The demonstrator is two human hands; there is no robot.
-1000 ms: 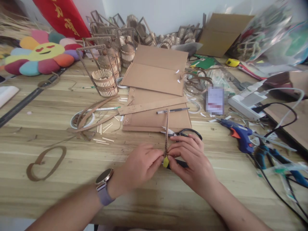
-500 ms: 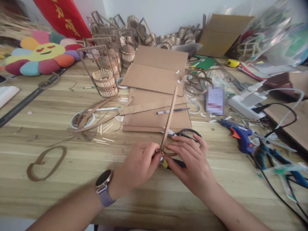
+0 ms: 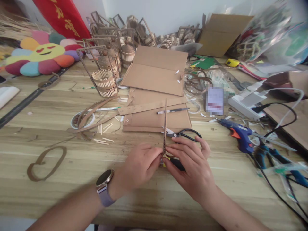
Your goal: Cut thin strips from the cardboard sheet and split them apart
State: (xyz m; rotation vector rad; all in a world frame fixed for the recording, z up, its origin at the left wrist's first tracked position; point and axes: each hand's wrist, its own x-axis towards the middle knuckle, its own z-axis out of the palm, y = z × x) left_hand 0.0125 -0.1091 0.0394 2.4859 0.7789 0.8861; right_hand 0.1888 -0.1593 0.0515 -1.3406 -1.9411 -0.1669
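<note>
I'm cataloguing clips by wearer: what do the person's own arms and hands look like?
The left hand and right hand are ungloved, the forearms sleeveless. The left wrist wears a watch: round dark face, metallic rim, lavender band. The right wrist is bare.

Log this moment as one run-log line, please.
left hand and right hand: fingers pinch thin brown cardboard strip | black-handled scissors: beyond right hand | blue glue gun: lying at right

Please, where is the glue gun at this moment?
In the head view, the glue gun lies on the table to the right of the right hand, just in front of the white power strip.
</note>
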